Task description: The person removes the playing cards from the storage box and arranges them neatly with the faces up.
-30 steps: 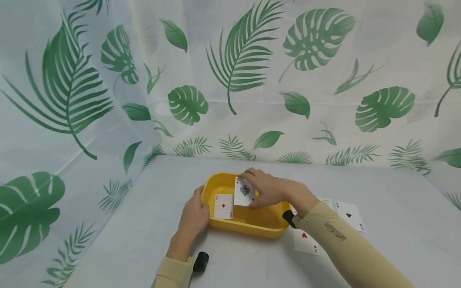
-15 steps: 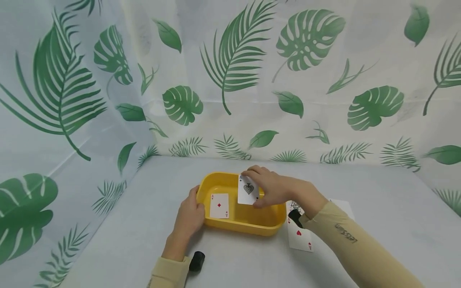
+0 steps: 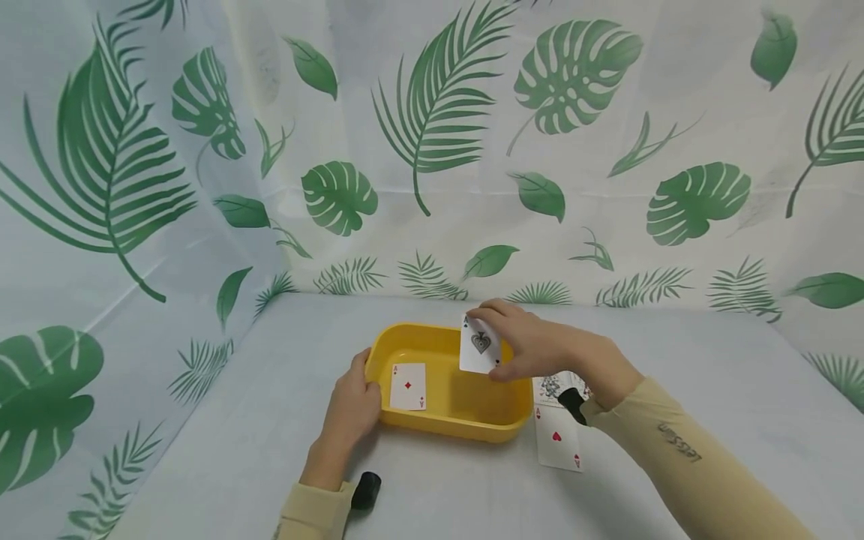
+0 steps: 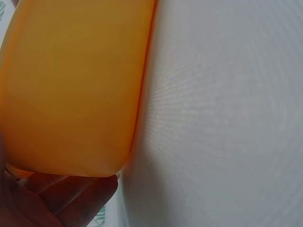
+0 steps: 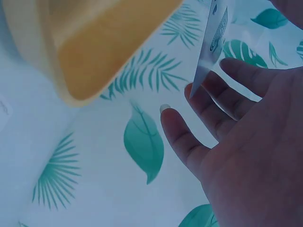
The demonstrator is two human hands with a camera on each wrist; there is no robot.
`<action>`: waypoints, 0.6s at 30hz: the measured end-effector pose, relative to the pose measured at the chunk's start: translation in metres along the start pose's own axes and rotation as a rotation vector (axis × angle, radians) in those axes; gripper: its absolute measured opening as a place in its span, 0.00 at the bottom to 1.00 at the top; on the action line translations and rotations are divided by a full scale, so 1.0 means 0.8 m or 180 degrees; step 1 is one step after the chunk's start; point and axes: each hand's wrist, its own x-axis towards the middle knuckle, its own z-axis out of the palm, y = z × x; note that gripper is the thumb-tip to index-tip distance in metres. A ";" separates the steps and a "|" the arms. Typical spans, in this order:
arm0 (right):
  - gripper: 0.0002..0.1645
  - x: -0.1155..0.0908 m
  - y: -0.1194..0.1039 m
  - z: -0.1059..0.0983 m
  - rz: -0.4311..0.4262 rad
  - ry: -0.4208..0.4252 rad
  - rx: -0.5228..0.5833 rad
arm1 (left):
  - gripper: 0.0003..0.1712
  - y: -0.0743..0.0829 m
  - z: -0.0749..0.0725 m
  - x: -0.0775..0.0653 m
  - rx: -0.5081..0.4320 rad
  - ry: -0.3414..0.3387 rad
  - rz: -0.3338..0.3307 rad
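Observation:
My left hand [image 3: 351,403] grips the left end of a yellow plastic tray [image 3: 452,429], thumb at the rim; in the left wrist view its fingers [image 4: 78,196] lie against the tray's end wall. Above the tray's right half, my right hand [image 3: 533,339] holds an ace of spades playing card [image 3: 479,346] by its edges, face toward the head camera. The right wrist view has that ace of spades [image 5: 211,45] nearly edge-on between thumb and fingers. Inside the tray, at the left, an ace of diamonds [image 3: 408,395] lies face up.
On the table just right of the tray lies an ace of hearts [image 3: 557,451]. Behind it, a picture card [image 3: 548,388] is partly covered by my right wrist. A white curtain with green leaves [image 3: 432,105] stands behind the table [image 3: 445,491].
My right hand has lifted the ace of spades up and to the right, from low inside the tray toward its back rim. The left hand keeps its grip. The head view has shifted slightly.

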 end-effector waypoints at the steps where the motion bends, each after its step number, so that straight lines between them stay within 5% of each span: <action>1: 0.51 -0.003 0.001 -0.001 0.0016 0.0009 0.0010 | 0.34 0.000 0.000 0.000 0.0002 -0.0004 -0.0001; 18: 0.50 -0.048 0.024 -0.021 0.0063 0.0334 0.0095 | 0.33 0.002 0.000 -0.002 0.0000 -0.0012 -0.0018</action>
